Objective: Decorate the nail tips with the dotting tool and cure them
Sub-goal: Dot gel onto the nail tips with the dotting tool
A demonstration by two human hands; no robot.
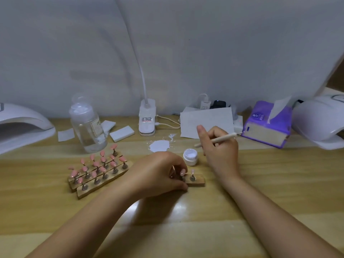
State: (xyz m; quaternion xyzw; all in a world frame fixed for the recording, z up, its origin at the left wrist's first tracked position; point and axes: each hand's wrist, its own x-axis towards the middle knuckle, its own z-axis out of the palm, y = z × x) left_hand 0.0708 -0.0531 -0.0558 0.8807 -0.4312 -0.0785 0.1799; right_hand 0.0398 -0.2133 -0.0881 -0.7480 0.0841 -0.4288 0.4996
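Observation:
My left hand (160,172) grips a small wooden holder strip (198,181) on the table, covering most of it; one pink nail tip (192,172) on its metal stand shows at the strip's right end. My right hand (217,146) holds the cream dotting tool (219,138) like a pen, above and right of an open white gel pot (190,156). Three more wooden strips (100,175) with several pink nail tips stand to the left. White curing lamps sit at the far left (22,125) and far right (320,121).
A clear bottle (87,125) stands behind the strips, with white pads (122,133) beside it. A white desk-lamp base (147,118), a white gel smear (160,146), a paper sheet (206,120) and a purple tissue pack (268,125) line the back of the wooden table.

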